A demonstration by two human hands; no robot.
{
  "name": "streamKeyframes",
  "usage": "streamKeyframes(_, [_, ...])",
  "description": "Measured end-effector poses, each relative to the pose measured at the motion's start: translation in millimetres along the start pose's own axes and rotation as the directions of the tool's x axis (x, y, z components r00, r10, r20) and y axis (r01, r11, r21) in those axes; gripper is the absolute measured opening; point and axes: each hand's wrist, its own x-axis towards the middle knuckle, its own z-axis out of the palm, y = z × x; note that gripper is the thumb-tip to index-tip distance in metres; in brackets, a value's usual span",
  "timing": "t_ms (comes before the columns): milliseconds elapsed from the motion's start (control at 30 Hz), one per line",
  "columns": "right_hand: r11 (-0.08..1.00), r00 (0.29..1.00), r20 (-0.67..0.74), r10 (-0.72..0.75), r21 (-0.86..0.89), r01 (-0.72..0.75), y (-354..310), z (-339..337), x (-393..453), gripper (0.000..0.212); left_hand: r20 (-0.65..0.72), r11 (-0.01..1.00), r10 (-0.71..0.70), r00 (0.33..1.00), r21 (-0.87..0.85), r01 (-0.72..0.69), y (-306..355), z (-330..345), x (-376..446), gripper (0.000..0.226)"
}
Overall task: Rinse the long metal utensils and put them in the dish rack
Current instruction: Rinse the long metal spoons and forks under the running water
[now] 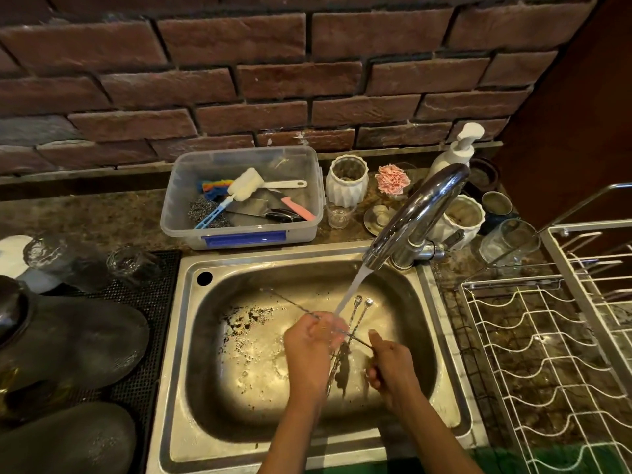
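Over the steel sink (pixel 191 336) my left hand (pixel 309 343) and my right hand (pixel 390 362) both hold one long thin metal utensil (pixel 290 304) that runs across from upper left to my right fingers. Water (pixel 350 290) from the curved tap (pixel 420 210) falls onto my left fingers, which curl round the rod. Two more long twisted spoons (pixel 360 307) lie lengthwise under my hands, their small bowls pointing to the back of the sink. The white wire dish rack (pixel 547 354) stands to the right of the sink, with nothing visible in its near part.
A clear plastic tub (pixel 239 234) with brushes, a scourer and knives sits behind the sink. White ribbed jars (pixel 347 181), glasses (pixel 508 241) and a soap pump (pixel 456 150) crowd the tap. Left, on a black mat (pixel 150 302), lie upturned glasses and dark plates (pixel 85 340).
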Motion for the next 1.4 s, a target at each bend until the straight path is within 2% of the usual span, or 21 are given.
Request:
streamKeyframes(67, [0.962, 0.999, 0.003, -0.050, -0.267, 0.049, 9.0, -5.6, 4.9, 0.033, 0.061, 0.994, -0.030, 0.998, 0.104, 0.024, -6.0, 8.4, 2.6, 0.027])
streamKeyframes(133, [0.828, 0.984, 0.067, -0.166, -0.532, 0.176, 13.4, -6.9, 6.2, 0.024, 0.098, 0.979, -0.050, 0.994, 0.200, 0.029, -14.6, 13.9, 6.9, 0.026])
streamKeyframes(167, [0.774, 0.969, 0.106, -0.223, -0.586, 0.242, 13.2, -6.4, 5.4, 0.020, 0.121, 0.956, -0.042, 0.992, 0.292, 0.005, -20.7, 15.4, 9.5, 0.028])
streamKeyframes(233, [0.765, 0.933, 0.175, -0.315, -0.535, 0.359, 10.9, -3.0, 4.7, 0.016, 0.161, 0.866, -0.023, 0.987, 0.497, -0.061, -29.8, 16.5, 13.0, 0.032])
streamKeyframes(333, [0.735, 0.901, 0.222, -0.374, -0.522, 0.434, 11.6, 6.9, 8.8, 0.023, 0.167, 0.771, -0.035, 0.985, 0.631, -0.080, -39.7, 15.6, 20.8, 0.029])
streamKeyframes(433, [0.792, 0.931, 0.175, -0.322, -0.490, 0.366, 21.0, 16.9, 14.2, 0.023, 0.181, 0.718, -0.063, 0.981, 0.691, -0.081, -47.3, 13.4, 32.2, 0.020])
streamKeyframes(533, [0.820, 0.945, 0.128, -0.300, -0.473, 0.324, 28.9, 24.0, 20.8, 0.030, 0.173, 0.704, -0.096, 0.980, 0.708, -0.056, -53.5, 16.1, 38.4, 0.019])
streamKeyframes(600, [0.838, 0.954, 0.112, -0.279, -0.457, 0.299, 34.6, 27.7, 24.7, 0.026, 0.154, 0.699, -0.125, 0.980, 0.715, -0.023, -57.7, 18.3, 41.2, 0.020])
streamKeyframes(767, [0.865, 0.951, 0.079, -0.298, -0.400, 0.304, 38.9, 32.2, 31.8, 0.030, 0.148, 0.747, -0.222, 0.964, 0.661, 0.070, -68.3, 11.0, 52.7, 0.028])
streamKeyframes(867, [0.928, 0.974, 0.002, -0.227, -0.302, 0.217, 38.9, 34.8, 41.1, 0.035, 0.159, 0.820, -0.275, 0.948, 0.554, 0.145, -74.2, 4.9, 52.0, 0.017])
streamKeyframes(967, [0.948, 0.984, -0.112, -0.141, -0.302, 0.102, 42.7, 37.4, 56.4, 0.035, 0.147, 0.816, -0.253, 0.956, 0.563, 0.130, -85.3, -7.1, 49.0, 0.013])
streamKeyframes(1033, [0.948, 0.980, -0.167, -0.112, -0.313, 0.055, 46.4, 37.3, 65.4, 0.030, 0.141, 0.783, -0.251, 0.958, 0.611, 0.116, -91.8, -16.4, 45.3, 0.014])
streamKeyframes(1233, [0.917, 0.977, -0.208, -0.054, -0.397, -0.034, 55.6, 34.6, 88.8, 0.006, 0.120, 0.577, -0.207, 0.971, 0.817, 0.022, -107.8, -42.4, 38.0, 0.016])
streamKeyframes(1400, [0.887, 0.979, -0.201, -0.023, -0.456, -0.073, 61.5, 34.7, 99.4, 0.006, 0.105, 0.535, -0.170, 0.980, 0.845, 0.002, -111.7, -49.8, 31.1, 0.020])
